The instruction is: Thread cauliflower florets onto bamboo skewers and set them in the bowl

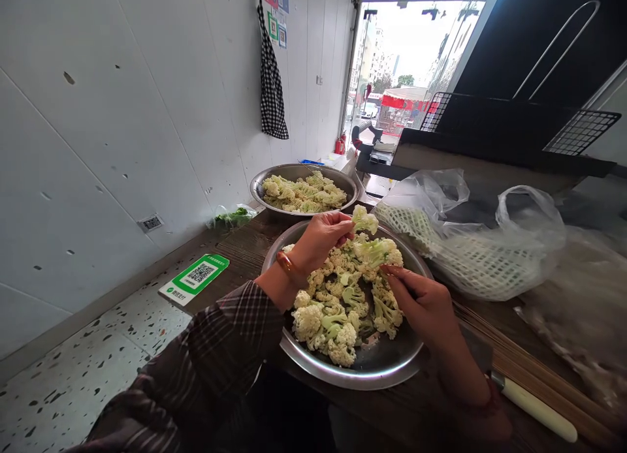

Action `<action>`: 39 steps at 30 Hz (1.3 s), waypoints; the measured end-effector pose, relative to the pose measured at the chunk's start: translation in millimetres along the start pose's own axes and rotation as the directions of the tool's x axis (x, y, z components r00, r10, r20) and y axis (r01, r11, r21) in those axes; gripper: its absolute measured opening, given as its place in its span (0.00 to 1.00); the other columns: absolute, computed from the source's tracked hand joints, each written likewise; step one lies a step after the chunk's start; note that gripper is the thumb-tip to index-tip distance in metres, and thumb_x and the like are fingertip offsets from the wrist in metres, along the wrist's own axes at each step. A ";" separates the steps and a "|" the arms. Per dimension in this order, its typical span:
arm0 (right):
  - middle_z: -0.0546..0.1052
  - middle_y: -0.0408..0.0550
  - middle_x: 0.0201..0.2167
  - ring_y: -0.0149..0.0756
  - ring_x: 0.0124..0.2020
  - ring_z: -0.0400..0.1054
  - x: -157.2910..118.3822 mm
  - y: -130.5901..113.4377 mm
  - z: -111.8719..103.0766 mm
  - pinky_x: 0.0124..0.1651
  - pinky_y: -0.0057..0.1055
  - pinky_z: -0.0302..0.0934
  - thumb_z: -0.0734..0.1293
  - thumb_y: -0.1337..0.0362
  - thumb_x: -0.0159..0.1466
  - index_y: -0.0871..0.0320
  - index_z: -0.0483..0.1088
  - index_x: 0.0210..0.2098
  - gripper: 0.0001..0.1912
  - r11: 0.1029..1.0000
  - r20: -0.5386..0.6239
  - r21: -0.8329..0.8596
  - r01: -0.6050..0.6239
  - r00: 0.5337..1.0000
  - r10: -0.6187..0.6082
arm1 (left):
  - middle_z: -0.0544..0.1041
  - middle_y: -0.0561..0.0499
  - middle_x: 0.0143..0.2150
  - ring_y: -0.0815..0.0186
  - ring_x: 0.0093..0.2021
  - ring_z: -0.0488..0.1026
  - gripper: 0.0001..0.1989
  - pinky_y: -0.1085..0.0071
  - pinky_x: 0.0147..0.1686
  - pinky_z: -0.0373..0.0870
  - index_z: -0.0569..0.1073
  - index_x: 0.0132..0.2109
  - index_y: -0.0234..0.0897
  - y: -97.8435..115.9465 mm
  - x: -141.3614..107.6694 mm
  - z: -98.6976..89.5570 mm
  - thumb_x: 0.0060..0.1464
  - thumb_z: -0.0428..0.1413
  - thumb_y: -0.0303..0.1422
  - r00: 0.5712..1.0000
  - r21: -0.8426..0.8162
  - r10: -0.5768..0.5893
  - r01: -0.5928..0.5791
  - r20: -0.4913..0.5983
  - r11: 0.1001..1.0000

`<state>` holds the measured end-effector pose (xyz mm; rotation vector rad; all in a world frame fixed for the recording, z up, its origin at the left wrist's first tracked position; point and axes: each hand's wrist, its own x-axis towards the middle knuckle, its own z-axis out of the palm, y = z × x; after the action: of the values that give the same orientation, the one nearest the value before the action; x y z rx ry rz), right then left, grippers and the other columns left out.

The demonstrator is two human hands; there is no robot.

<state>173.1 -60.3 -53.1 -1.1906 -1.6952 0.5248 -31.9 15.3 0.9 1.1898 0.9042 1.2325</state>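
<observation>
My left hand [321, 241] is closed, pinching a small cauliflower floret [365, 219] at its stem above the near steel basin [392, 378]. My right hand [424, 303] reaches in from the right, its thumb and fingers closed on a larger cauliflower floret [378, 250], just below the first one. Beneath both hands, many loose cauliflower florets [337, 329] cover much of the basin's bottom. The right fingertips partly hide where they meet the floret.
A second steel basin [255, 190] of florets stands behind. Plastic bags [490, 244] with white foam netting lie to the right. Thin wooden skewers [533, 374] and a knife's pale handle [541, 410] are at lower right. A green QR-code card [196, 278] sits at the table's left edge.
</observation>
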 end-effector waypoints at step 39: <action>0.83 0.49 0.46 0.46 0.48 0.79 -1.6 2.5 -2.1 0.53 0.40 0.73 0.66 0.60 0.65 0.56 0.81 0.46 0.14 1.000 -0.025 -0.002 -0.019 1.000 0.019 | 0.70 0.54 0.24 0.76 0.23 0.59 0.14 0.74 0.25 0.53 0.75 0.32 0.31 -4.8 1.0 -4.2 0.48 0.64 0.40 0.986 0.087 0.132 -0.140 0.098 0.986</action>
<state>176.2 -61.0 -54.8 -1.2108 -1.6651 0.5176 -34.8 17.3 -4.6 1.3911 0.8306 1.2439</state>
